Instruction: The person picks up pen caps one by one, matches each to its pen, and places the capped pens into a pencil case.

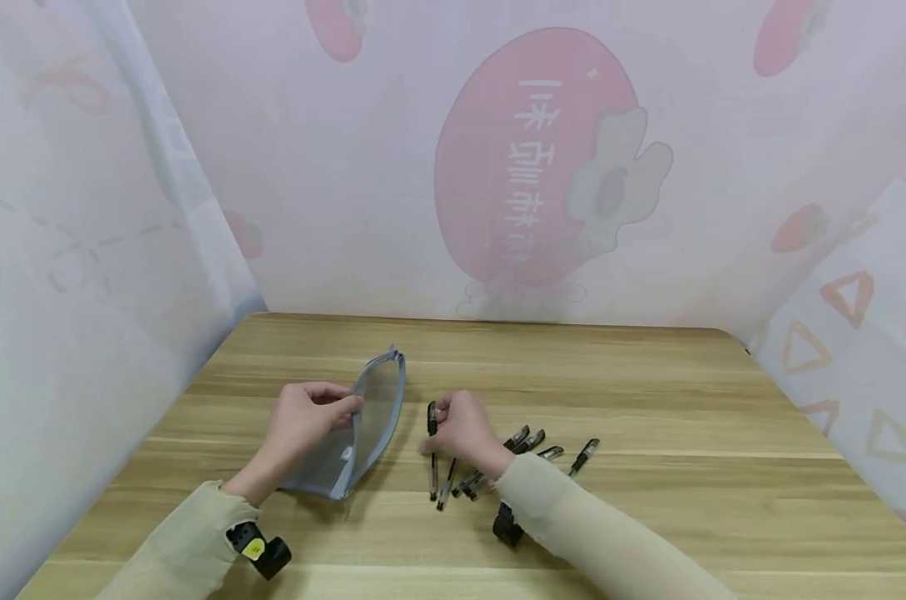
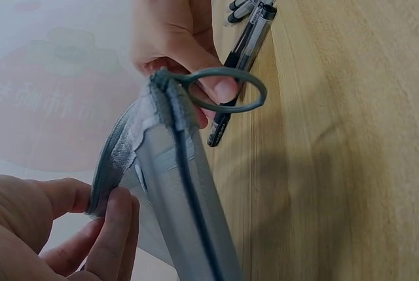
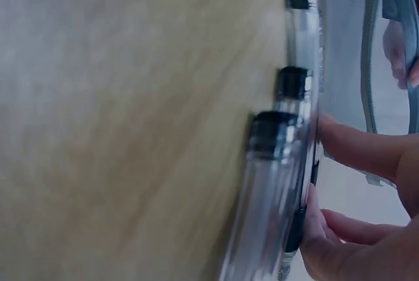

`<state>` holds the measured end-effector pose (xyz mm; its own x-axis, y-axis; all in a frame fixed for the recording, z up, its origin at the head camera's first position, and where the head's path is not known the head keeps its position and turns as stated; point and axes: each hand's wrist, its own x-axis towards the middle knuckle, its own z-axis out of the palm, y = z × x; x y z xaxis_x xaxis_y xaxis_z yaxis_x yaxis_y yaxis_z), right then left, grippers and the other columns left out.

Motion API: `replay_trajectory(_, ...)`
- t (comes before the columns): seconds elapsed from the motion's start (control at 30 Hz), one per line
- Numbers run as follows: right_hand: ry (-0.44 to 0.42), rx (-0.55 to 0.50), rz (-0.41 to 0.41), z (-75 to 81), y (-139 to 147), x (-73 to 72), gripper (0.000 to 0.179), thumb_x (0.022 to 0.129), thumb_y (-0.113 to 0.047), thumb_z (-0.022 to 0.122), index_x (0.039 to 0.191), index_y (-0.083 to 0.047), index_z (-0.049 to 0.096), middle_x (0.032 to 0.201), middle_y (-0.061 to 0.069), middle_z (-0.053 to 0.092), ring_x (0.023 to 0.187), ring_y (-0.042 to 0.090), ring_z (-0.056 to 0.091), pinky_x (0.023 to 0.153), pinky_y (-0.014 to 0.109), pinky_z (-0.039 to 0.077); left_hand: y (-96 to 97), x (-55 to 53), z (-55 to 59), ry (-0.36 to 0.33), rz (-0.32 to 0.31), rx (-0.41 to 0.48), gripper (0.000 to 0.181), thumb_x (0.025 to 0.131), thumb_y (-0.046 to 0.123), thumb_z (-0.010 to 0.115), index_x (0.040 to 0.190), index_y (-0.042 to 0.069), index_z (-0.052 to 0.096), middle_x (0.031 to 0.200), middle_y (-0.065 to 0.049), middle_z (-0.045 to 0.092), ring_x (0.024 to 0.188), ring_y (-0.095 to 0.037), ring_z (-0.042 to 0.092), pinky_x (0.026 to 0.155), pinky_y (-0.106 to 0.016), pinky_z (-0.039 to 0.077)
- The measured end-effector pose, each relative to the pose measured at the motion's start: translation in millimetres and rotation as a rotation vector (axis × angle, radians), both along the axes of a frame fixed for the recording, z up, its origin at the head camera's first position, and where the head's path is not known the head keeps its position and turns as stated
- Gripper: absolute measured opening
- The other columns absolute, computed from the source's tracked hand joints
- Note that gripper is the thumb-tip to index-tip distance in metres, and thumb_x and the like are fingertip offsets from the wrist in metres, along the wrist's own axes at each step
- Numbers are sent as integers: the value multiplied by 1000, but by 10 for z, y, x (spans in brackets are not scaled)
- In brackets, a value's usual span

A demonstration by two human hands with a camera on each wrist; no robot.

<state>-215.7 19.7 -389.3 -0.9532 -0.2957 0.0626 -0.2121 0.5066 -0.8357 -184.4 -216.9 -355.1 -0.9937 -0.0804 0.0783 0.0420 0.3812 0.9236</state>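
My left hand (image 1: 306, 421) pinches one zippered edge of a grey-blue translucent zip pouch (image 1: 321, 462), and its mouth gapes toward the right. A loop (image 2: 258, 101) sticks out at the zipper end in the left wrist view. To the right of the pouch, my right hand (image 1: 463, 429) pinches a clear-barrelled pen with a black grip (image 1: 433, 479) between thumb and fingers, low over the table. Close beside it lies a second pen (image 1: 447, 487). Several similar pens (image 1: 531, 440) lie partly hidden behind the right wrist.
One pen (image 1: 586, 454) lies slightly apart at the right of the group. The wooden table (image 1: 670, 392) ends at a printed curtain (image 1: 347, 183) at the back and sides. Black wrist cameras (image 1: 261, 550) sit on both sleeves.
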Motion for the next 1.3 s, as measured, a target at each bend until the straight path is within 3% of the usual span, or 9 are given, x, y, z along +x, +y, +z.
replay_trajectory(0.07, -9, 4, 18, 0, 15, -12, 39, 68, 0, 89, 96, 10, 65, 82, 6, 61, 66, 11, 53, 68, 26, 51, -5, 1, -2, -6, 2, -6, 27, 88, 18, 77, 104, -3, 72, 93, -12, 72, 75, -20, 72, 69, -29, 59)
replay_trajectory(0.17, -51, -16, 45, 14, 71, -34, 54, 70, 4, 86, 118, 10, 63, 100, 11, 66, 88, 19, 64, 80, 32, 56, -16, 2, -5, -10, -2, -5, 28, 88, 18, 77, 105, -4, 72, 94, -12, 72, 76, -21, 72, 70, -29, 59)
replay_trajectory(0.43, -96, -67, 199, 30, 250, -145, 44, 72, 10, 83, 113, 8, 66, 99, 14, 67, 89, 26, 65, 77, 27, 56, -42, 4, 9, -15, 1, -15, 29, 88, 19, 76, 106, -3, 72, 95, -12, 72, 76, -21, 72, 71, -31, 59)
replay_trajectory(0.9, -113, -33, 349, 35, 360, -256, 36, 72, 14, 80, 106, 7, 70, 95, 12, 71, 86, 25, 68, 74, 27, 57, -37, 19, 37, -29, 2, -35, 28, 89, 21, 76, 106, -2, 73, 95, -11, 73, 76, -20, 72, 73, -32, 59)
replay_trajectory(1.17, -101, -35, 405, 21, 411, -286, 33, 74, 17, 76, 105, 8, 71, 95, 13, 72, 86, 25, 68, 73, 29, 58, -39, 14, 43, -33, 4, -43, 28, 89, 21, 75, 106, -1, 73, 95, -10, 73, 77, -20, 72, 75, -34, 58)
replay_trajectory(1.3, -43, 45, 397, 28, 381, -282, 28, 74, 14, 77, 101, 6, 73, 90, 9, 73, 81, 19, 68, 71, 26, 57, -32, 4, 53, -34, 1, -39, 28, 89, 20, 75, 106, -1, 73, 96, -11, 72, 77, -20, 72, 75, -33, 59)
